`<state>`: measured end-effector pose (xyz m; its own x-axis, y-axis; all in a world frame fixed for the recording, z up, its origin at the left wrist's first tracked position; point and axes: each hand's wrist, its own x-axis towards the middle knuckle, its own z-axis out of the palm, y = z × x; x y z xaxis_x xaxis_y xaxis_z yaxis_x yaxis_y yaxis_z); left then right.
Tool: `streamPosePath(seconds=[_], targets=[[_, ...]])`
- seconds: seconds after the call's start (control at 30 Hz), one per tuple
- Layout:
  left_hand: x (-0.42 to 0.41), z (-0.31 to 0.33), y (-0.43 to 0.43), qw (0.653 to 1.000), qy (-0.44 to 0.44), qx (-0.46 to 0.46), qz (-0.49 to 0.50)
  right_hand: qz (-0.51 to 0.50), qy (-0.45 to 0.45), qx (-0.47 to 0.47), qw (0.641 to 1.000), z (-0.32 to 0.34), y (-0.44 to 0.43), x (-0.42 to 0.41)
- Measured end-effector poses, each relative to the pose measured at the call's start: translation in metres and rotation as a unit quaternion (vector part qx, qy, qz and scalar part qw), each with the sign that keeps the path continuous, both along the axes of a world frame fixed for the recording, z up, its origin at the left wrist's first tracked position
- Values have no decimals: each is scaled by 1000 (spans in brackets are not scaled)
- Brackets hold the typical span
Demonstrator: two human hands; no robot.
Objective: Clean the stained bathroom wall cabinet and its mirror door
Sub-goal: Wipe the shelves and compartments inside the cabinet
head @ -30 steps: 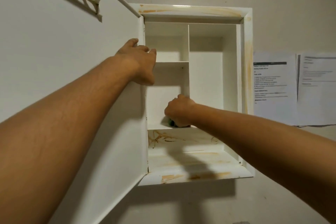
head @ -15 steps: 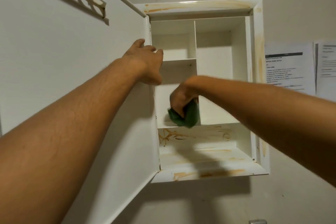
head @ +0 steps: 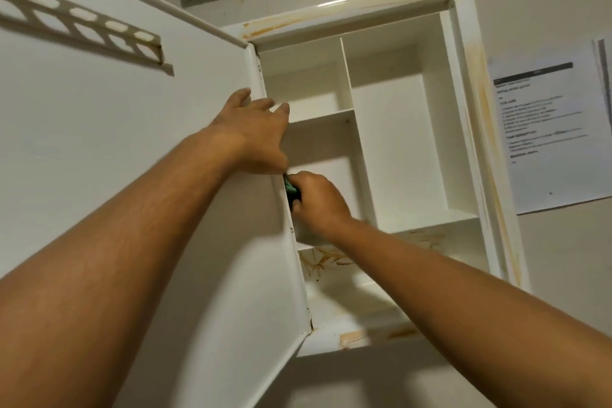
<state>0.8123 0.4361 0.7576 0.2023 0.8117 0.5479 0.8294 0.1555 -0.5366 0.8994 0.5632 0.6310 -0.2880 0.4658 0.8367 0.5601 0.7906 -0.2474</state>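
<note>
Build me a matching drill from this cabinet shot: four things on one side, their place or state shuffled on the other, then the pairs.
Things
1. left hand
2. right hand
3. lowest compartment
4. paper

Place or state
A. hangs on the wall to the right of the cabinet
B. grips a green pad
C. rests on the door by its hinged edge
D. streaked with orange stains

Pairs: 1-C, 2-B, 3-D, 4-A
</note>
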Motion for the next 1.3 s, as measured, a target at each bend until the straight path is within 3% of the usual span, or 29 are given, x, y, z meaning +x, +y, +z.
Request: streamPosePath(seconds=[0.23,0.37,0.43,0.53,0.67,0.77,0.93,1.03,1.13,1.3], targets=[[-5,4,6,1000,7,-8,4,51,-169,-175,969,-15,1,22],[-3,2,3,1000,13,-5,7,-50,-359,-97,927,8,-9,17],[-2,2,2,1000,10,-9,11,-95,-410,-64,905,12,-11,12],[-3,1,2,1000,7,-8,13,-100,-380,-62,917,9,-7,7],[-1,1,2,1000,9,-10,8,-14,-277,-163,947,6,-11,16],[-2,0,3,1000,3,-6,7,32,-267,-207,941,6,-19,28],[-1,-3,4,1000,4,2,5,33,-353,-260,898,35,-28,49],[-2,-2,3,1000,2,4,11,-67,-432,-138,889,36,-29,32],[-1,-3,2,1000,2,0,8,-143,-439,-7,887,11,-23,17],[0,-2,-1,1000,-16,-11,4,-157,-513,6,844,21,-25,24]])
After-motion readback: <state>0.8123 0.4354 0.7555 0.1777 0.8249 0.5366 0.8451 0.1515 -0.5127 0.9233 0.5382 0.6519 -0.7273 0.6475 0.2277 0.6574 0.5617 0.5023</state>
